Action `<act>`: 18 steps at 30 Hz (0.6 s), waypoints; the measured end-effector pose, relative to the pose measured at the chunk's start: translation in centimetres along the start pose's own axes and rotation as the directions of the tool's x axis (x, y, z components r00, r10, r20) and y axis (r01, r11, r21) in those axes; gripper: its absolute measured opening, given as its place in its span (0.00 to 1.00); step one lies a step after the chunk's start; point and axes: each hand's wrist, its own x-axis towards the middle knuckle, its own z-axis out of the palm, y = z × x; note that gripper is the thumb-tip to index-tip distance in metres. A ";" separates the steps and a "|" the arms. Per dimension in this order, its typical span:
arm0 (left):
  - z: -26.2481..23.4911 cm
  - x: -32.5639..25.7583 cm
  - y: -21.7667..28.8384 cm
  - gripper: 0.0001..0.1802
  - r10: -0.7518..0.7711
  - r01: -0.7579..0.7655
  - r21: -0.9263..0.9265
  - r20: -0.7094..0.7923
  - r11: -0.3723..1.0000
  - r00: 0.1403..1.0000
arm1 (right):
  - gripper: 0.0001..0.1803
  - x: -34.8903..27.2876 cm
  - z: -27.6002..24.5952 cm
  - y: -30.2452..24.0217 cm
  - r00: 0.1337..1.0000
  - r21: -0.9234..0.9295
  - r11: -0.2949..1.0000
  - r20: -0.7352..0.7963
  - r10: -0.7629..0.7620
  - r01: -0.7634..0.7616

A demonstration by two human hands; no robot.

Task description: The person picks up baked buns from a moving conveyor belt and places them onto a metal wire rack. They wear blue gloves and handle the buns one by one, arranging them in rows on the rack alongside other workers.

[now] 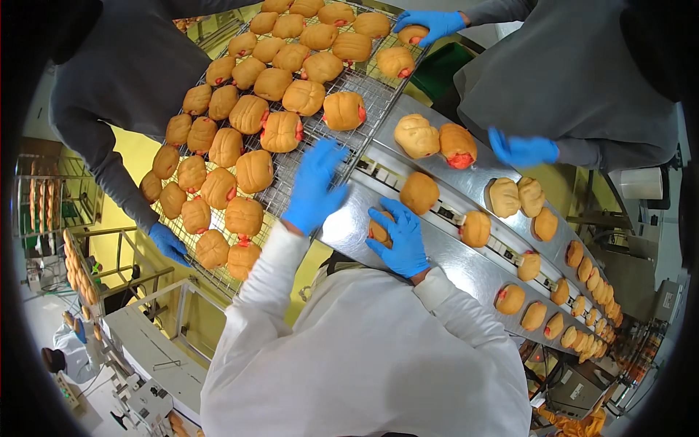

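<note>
My left hand (314, 188), in a blue glove, hovers flat with fingers spread over the bare near part of a wire rack (378, 91), holding nothing. Several golden filled buns (255, 169) with red filling lie in rows on that rack. My right hand (400, 239), also blue-gloved, closes on a bun (378, 231) lying on the steel conveyor (451, 266). Another bun (419, 192) lies just beyond my right hand. More buns (510, 298) follow in lines along the conveyor to the right.
A person in grey at the left holds the rack's edge with a gloved hand (169, 243). A second person in grey at the upper right has one gloved hand (429, 25) on a far bun and the other (523, 150) near two buns (435, 140). Racks and machines stand below left.
</note>
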 end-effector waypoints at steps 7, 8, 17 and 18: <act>-0.1 11.8 -5.2 0.43 0.075 -0.111 0.496 0.091 0.861 0.993 | 0.51 -0.2 -2.0 -2.7 0.994 -0.051 0.996 0.074 0.075 -0.071; 0.1 12.3 -5.7 0.45 0.038 -0.084 0.489 0.104 0.868 0.994 | 0.51 0.0 -2.0 -2.2 0.994 -0.046 0.997 0.088 0.067 -0.063; 1.3 6.8 -0.4 0.48 -0.085 0.085 -0.019 0.014 0.996 0.996 | 0.45 7.0 -1.3 3.4 0.975 -0.240 0.957 -0.186 0.121 -0.165; 1.6 4.5 0.9 0.48 -0.080 0.077 -0.063 -0.044 0.995 0.996 | 0.44 7.0 -0.8 4.4 0.971 -0.321 0.928 -0.206 0.125 -0.187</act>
